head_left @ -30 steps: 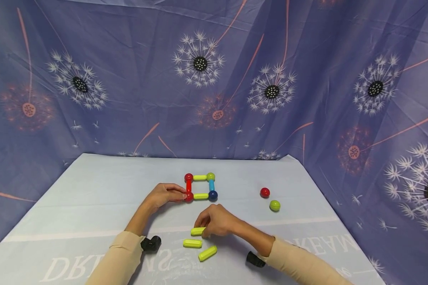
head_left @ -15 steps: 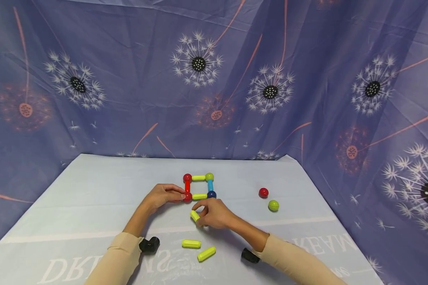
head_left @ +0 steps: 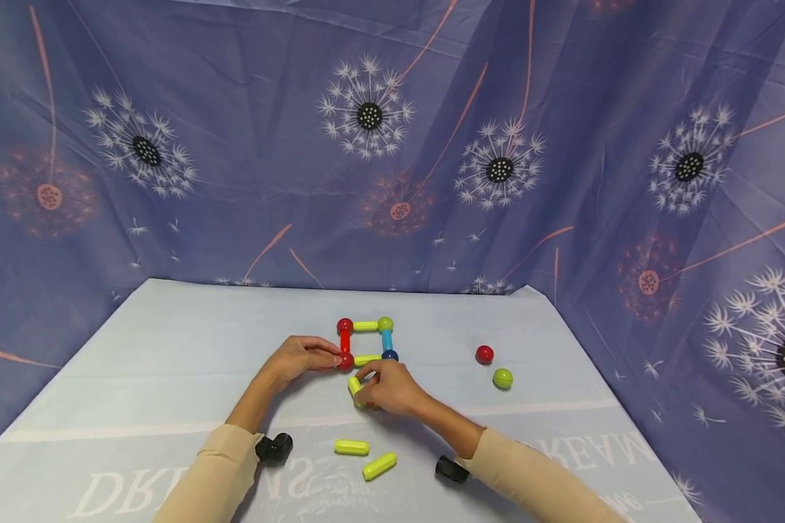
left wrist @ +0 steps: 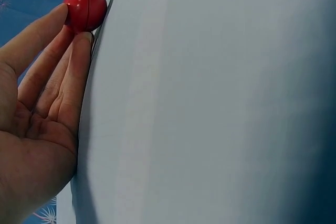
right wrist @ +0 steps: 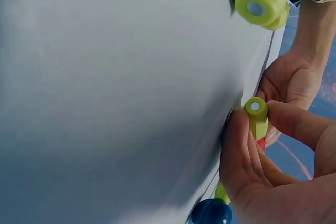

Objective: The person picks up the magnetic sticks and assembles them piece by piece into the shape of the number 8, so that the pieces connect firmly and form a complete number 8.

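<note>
My left hand (head_left: 302, 357) pinches the near-left red ball (left wrist: 86, 9) of a square frame made of balls and rods. That frame has another red ball (head_left: 344, 325), a green ball (head_left: 385, 324) and a dark blue ball (head_left: 390, 355) at its other corners. Yellow-green rods, a red rod (head_left: 345, 341) and a light blue rod (head_left: 387, 340) join them. Just in front of the frame, my right hand (head_left: 392, 388) holds a yellow-green rod (right wrist: 256, 114) between thumb and fingers, one pale round end facing the wrist camera. The rod points toward the held red ball.
Two yellow-green rods lie nearer me: one level rod (head_left: 351, 447) and one slanted rod (head_left: 379, 466). A loose red ball (head_left: 485, 354) and a loose green ball (head_left: 503, 378) sit to the right. A patterned curtain (head_left: 392, 145) hangs behind the pale table (head_left: 190, 341).
My right hand has picked up one of the loose yellow-green rods, turned it and carried it forward toward the square frame. My left hand has stayed on the red ball.
</note>
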`<action>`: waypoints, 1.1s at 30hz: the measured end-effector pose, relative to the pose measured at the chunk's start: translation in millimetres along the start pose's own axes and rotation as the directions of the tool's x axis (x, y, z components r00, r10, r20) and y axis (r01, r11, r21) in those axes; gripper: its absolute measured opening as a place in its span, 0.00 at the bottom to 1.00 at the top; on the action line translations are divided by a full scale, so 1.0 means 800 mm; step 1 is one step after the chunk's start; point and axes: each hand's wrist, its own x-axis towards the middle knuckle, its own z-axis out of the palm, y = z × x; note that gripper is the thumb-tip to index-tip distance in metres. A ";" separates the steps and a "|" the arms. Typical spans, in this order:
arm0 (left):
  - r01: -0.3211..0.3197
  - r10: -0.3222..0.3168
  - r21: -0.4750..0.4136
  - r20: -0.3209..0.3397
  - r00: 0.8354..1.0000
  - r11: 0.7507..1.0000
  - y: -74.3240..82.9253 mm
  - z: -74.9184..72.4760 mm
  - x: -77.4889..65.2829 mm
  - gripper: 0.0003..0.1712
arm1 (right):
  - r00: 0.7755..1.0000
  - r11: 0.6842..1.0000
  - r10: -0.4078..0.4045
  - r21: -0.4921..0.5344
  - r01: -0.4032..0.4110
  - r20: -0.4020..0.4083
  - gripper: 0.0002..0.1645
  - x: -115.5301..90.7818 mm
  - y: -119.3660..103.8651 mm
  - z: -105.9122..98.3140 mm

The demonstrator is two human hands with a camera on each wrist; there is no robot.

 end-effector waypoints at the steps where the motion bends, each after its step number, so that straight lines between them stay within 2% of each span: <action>1: -0.003 0.003 0.003 0.001 1.000 1.000 0.000 0.000 0.000 0.18 | 1.000 1.000 0.000 0.010 0.000 -0.002 0.18 0.001 -0.001 0.001; 13: -0.011 0.011 -0.017 0.007 1.000 1.000 0.001 0.003 0.000 0.17 | 0.999 0.995 0.031 0.098 -0.028 -0.023 0.20 0.010 -0.005 0.011; 33: -0.008 0.008 0.000 0.004 1.000 1.000 0.001 0.001 -0.001 0.17 | 0.998 0.988 0.032 0.155 -0.024 -0.049 0.18 0.016 -0.004 0.020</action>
